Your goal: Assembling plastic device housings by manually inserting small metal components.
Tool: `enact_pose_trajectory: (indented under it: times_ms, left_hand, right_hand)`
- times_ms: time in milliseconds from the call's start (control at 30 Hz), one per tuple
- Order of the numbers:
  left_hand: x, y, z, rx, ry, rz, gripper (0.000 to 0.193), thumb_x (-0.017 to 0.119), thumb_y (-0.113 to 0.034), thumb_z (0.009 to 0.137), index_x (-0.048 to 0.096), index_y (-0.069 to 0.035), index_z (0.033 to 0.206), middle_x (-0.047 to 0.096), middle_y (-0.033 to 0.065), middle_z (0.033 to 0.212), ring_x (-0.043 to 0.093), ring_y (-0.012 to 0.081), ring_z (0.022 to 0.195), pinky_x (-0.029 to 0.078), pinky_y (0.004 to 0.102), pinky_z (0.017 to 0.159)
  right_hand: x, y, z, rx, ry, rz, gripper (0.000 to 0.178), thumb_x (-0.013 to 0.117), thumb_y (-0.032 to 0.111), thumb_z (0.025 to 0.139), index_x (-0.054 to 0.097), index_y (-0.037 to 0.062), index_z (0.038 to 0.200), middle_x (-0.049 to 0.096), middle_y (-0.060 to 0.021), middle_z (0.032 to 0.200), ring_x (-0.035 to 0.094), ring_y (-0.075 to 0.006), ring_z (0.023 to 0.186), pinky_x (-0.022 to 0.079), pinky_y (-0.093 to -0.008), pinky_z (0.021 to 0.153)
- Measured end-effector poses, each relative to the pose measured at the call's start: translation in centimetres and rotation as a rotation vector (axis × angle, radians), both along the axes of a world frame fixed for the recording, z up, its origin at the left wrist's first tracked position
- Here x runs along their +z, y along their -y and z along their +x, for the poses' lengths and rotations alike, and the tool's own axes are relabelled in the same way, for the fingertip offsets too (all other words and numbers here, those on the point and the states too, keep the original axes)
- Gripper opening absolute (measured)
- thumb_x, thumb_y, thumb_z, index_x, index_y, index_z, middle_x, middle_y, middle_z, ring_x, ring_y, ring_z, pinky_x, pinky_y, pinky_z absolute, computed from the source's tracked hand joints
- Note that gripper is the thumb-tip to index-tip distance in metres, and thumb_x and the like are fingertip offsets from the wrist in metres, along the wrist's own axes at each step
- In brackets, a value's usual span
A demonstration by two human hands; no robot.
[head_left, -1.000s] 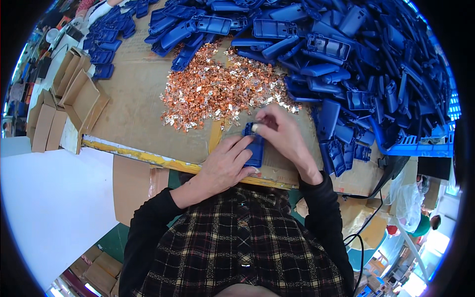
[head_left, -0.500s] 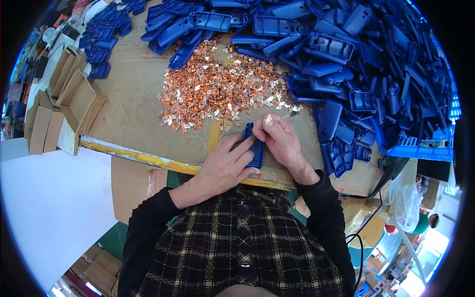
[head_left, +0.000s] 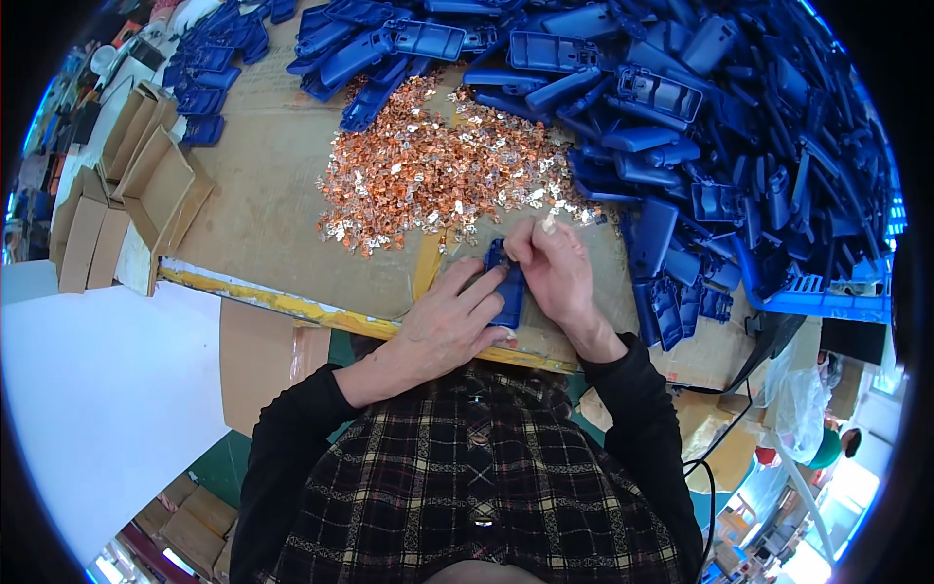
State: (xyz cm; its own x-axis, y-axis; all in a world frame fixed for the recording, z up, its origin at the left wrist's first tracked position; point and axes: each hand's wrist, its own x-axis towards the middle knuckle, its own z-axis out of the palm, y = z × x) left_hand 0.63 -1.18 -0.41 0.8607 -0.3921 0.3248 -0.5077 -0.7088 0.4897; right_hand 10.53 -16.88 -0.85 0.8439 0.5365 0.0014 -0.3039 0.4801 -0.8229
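Observation:
Near the table's front edge lies a blue plastic casing (head_left: 512,292), long and narrow, its open side partly hidden by my fingers. My left hand (head_left: 443,323) is closed around its left side, pressing it to the table. Just right of the casing's far end is my right hand (head_left: 558,277), thumb and fingertips pinched together. Whatever that pinch holds is too small to make out. Light tape or wrapping covers a thumb tip. Beyond both hands spreads a heap of small copper-coloured metal clips (head_left: 438,170).
A large pile of blue casings (head_left: 662,97) fills the far and right side, partly in a blue plastic crate (head_left: 822,292). More blue casings (head_left: 204,92) lie in rows at the far left. Open cardboard boxes (head_left: 161,190) stand at the left edge. A black cable (head_left: 710,467) hangs at the right.
My right hand has drawn slightly right, away from the casing's far end. The left hand keeps its hold on the casing. The whole view has shifted a little.

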Motion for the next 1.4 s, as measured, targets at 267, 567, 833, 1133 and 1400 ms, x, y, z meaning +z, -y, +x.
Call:
enact_pose_trajectory:
  times_ms: [267, 567, 833, 1133, 1400]
  left_hand:
    - [-0.1, 0.0, 0.1, 0.001, -0.013, -0.001, 0.042, 0.076, -0.025, 0.074, 0.056, 0.001, 0.101, 0.053, 0.0174, 0.124, 0.047, 0.0386, 0.117, 0.042, 0.0457, 0.102]
    - [0.1, -0.1, 0.1, 0.022, 0.01, 0.012, 0.045, 0.075, -0.026, 0.075, 0.055, 0.001, 0.106, 0.053, 0.0173, 0.124, 0.047, 0.0384, 0.116, 0.042, 0.0459, 0.102]
    - [0.5, -3.8, -0.8, -0.103, 0.043, -0.131, 0.041, 0.08, -0.026, 0.071, 0.052, -0.006, 0.094, 0.055, 0.0156, 0.128, 0.051, 0.0411, 0.117, 0.046, 0.0505, 0.097]
    - [6.1, -17.8, 9.0, 0.724, 0.357, 0.152, 0.025, 0.066, -0.02, 0.089, 0.063, -0.004, 0.108, 0.063, 0.0171, 0.116, 0.057, 0.0368, 0.107, 0.045, 0.0448, 0.092]
    - [2.8, -14.3, 13.8, 0.6, 0.174, 0.388, 0.02, 0.064, -0.02, 0.089, 0.068, -0.003, 0.098, 0.068, 0.0143, 0.093, 0.062, 0.0322, 0.093, 0.049, 0.043, 0.081]
  right_hand:
    - [0.5, 0.1, -0.1, 0.096, 0.037, -0.107, 0.033, 0.045, 0.028, 0.104, 0.052, 0.0029, 0.084, 0.048, -0.0034, 0.078, 0.042, -0.0126, 0.076, 0.036, -0.028, 0.073]
    - [1.0, 0.0, 0.0, 0.305, 0.472, -0.454, 0.032, 0.048, 0.029, 0.103, 0.056, 0.0024, 0.085, 0.05, -0.0007, 0.082, 0.041, -0.0082, 0.075, 0.036, -0.0232, 0.068]
    - [0.6, -1.0, 2.2, -0.181, 0.779, -0.922, 0.014, 0.058, 0.012, 0.093, 0.054, 0.0016, 0.084, 0.052, -0.0063, 0.075, 0.051, -0.0194, 0.071, 0.042, -0.0335, 0.065]
    - [0.6, -1.4, 1.8, -0.274, 1.082, -1.084, 0.006, 0.06, 0.003, 0.086, 0.056, -0.0008, 0.09, 0.056, -0.0188, 0.088, 0.055, -0.0387, 0.083, 0.046, -0.0461, 0.074]
    - [0.8, -0.2, 2.0, -0.18, 1.019, -1.135, 0.008, 0.059, 0.005, 0.085, 0.057, -0.0013, 0.089, 0.061, -0.0211, 0.085, 0.06, -0.0411, 0.082, 0.047, -0.0486, 0.072]
